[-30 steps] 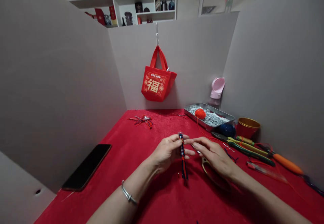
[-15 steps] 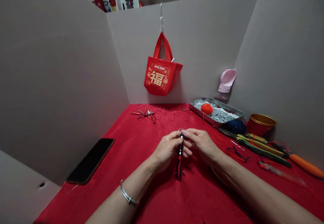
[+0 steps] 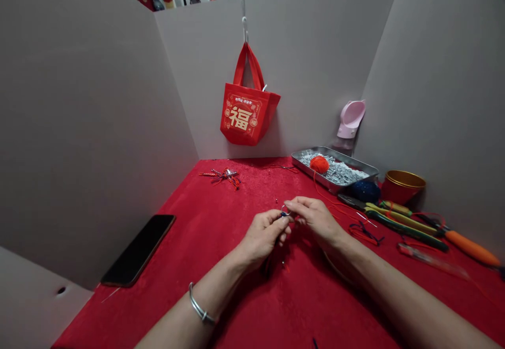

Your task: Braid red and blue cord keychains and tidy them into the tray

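Over the middle of the red cloth [image 3: 205,286], both hands meet on a small braided cord piece [image 3: 284,213] in dark blue and red with a metal ring at its top. My left hand [image 3: 262,236] pinches the braid from the left, and most of its length is hidden behind the fingers. My right hand [image 3: 313,217] pinches the ring end from the right with thumb and forefinger. A silver bangle [image 3: 200,306] sits on my left wrist.
A black phone [image 3: 138,249] lies at the left. A finished knotted piece [image 3: 224,174] lies far left of centre. A metal tray [image 3: 335,169] with silver bits and red yarn [image 3: 319,164], a gold-rimmed red cup [image 3: 402,186], several tools [image 3: 406,225] and an orange-handled one [image 3: 471,248] line the right. A red bag [image 3: 246,117] hangs on the back panel.
My right hand came in from the right and took the ring end of the braid. The braid tilted down behind my left hand. The view dipped lower.
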{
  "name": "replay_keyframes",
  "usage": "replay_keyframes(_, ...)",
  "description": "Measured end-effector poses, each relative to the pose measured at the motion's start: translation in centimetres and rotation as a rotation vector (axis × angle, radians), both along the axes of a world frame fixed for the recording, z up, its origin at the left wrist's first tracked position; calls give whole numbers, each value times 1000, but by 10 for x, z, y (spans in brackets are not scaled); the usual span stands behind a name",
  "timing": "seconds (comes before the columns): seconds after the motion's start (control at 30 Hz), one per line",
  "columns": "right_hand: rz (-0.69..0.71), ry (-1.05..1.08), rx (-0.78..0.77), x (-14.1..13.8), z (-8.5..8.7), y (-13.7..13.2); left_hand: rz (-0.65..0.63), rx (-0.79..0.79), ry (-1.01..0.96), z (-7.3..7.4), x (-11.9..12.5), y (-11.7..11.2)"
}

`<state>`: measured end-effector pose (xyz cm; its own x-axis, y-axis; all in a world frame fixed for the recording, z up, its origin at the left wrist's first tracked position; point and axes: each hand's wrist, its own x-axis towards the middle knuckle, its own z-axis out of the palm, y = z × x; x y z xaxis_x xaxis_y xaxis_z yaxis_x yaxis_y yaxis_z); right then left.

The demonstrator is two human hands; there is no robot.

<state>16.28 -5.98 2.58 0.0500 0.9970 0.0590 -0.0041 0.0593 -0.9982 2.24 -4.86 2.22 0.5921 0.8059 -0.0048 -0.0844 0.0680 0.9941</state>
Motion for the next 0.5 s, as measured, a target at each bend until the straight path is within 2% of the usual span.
replay_keyframes(0.1,95,-19,-13,4,2,0,-36,0,-6,-2,0,-1)
replay_keyframes(0.23,97,-112,57,7,-1,1,-81,-18,12,-4,1,-3)
replay_keyframes(0.37,-38,-60,81,-2,-9,2,-29,-17,3,-6,6,-5)
replay_keyframes(0.5,-173,39,78,-12,-12,1,116,146,41,-13,13,-7)
